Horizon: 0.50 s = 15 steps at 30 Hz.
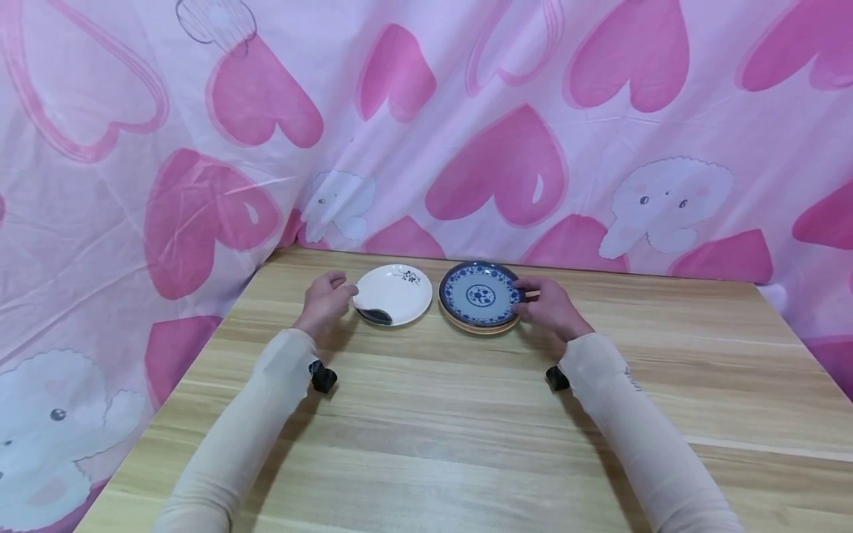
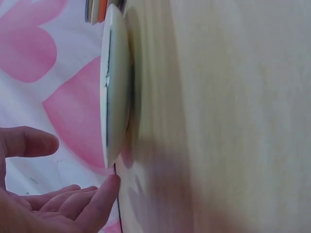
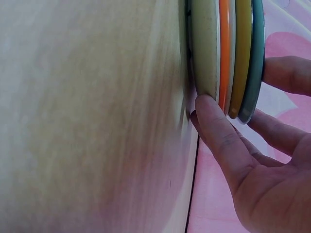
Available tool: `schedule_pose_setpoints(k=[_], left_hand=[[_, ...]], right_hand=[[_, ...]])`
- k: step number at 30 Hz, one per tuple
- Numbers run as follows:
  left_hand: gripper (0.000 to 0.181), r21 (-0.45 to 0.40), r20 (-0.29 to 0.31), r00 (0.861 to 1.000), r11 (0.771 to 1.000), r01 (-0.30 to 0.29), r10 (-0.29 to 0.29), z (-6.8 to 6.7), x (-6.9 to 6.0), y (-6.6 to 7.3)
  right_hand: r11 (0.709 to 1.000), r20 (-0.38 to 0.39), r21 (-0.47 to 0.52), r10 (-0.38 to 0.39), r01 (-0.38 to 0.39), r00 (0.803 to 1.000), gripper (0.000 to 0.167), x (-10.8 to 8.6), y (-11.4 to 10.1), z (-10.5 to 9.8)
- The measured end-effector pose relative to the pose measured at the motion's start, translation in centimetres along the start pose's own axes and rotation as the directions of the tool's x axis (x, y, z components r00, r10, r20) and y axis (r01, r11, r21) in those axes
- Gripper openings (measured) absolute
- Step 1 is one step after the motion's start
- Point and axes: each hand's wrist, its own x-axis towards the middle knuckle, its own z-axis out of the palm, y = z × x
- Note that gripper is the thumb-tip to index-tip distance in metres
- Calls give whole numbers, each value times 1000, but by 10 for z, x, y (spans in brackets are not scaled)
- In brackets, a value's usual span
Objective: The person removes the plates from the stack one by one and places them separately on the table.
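A white plate (image 1: 393,296) with a dark patch and a small floral print lies near the table's back edge. Beside it my left hand (image 1: 326,300) has its thumb and fingers spread; in the left wrist view the fingertips sit close to the plate's rim (image 2: 116,92), nothing between them. To the right is a stack of plates, a blue-patterned plate (image 1: 480,294) on top. My right hand (image 1: 549,305) holds the stack's right edge. In the right wrist view the thumb (image 3: 286,74) meets the top plate and a finger touches the pale lowest plate (image 3: 205,48).
The wooden table (image 1: 426,429) stretches toward me and off to the right. Behind it and along its left side hangs a pink cloth (image 1: 496,170) with hearts and cartoon animals. Under the blue plate, the stack shows yellow, orange and pale rims.
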Motion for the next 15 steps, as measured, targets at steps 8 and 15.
schedule_pose_setpoints(k=[8, 15], left_hand=[[61, 69, -47, 996, 995, -76, 79, -2, 0, 7], [61, 9, -6, 990, 990, -138, 138, 12, -3, 16]], right_hand=[[1000, 4, 10, 10, -10, 1000, 57, 0, 0, -1], [1000, 4, 22, 5, -5, 1000, 57, 1, 0, 0]])
